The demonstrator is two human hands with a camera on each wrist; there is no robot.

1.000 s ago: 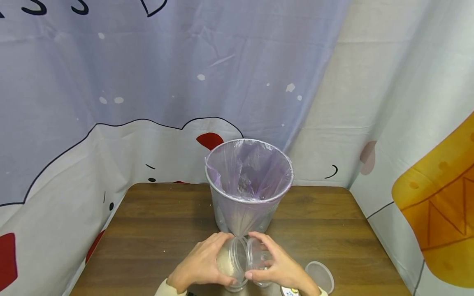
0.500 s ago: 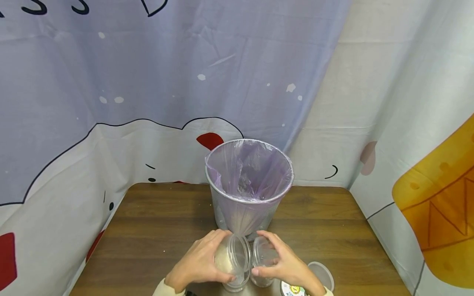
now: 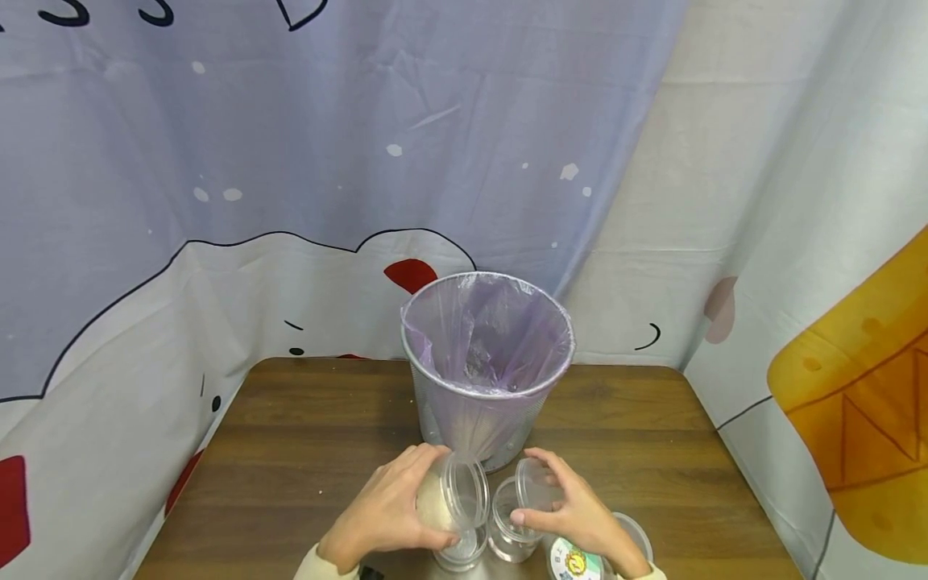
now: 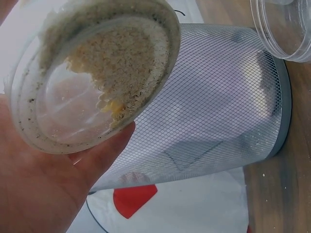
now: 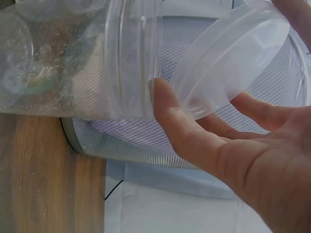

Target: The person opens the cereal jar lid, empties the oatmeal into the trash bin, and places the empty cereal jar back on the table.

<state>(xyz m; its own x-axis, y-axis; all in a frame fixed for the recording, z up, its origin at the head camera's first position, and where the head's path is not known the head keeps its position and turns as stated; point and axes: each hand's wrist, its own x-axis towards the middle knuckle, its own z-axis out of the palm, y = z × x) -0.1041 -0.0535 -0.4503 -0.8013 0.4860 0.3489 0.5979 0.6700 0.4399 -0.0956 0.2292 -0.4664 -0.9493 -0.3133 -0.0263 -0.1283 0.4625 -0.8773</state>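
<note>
My left hand (image 3: 391, 511) grips a clear plastic tub (image 3: 433, 501), tilted on its side with its open mouth facing right. Beige, grainy stuff with yellow bits lies against the bottom of this tub (image 4: 121, 63) in the left wrist view. Between the thumb and fingers of my right hand (image 3: 580, 511) is a clear round lid (image 5: 238, 53), held tilted and apart from the tub. Below the hands stand two clear jars: one jar (image 3: 464, 554) under the tub, partly hidden by it, and another jar (image 3: 507, 541) beneath the lid.
A mesh wastebasket (image 3: 433, 415) with a purple liner stands just behind the hands. By the right wrist lie a lid with a colourful label (image 3: 573, 560) and a clear lid (image 3: 641, 536), partly covered. Printed cloth (image 3: 348, 161) hangs behind the wooden table (image 3: 304, 451).
My right hand has moved right with the lid, away from the tub's mouth, uncovering more of the jar below. The left hand has shifted slightly left and up with the tub.
</note>
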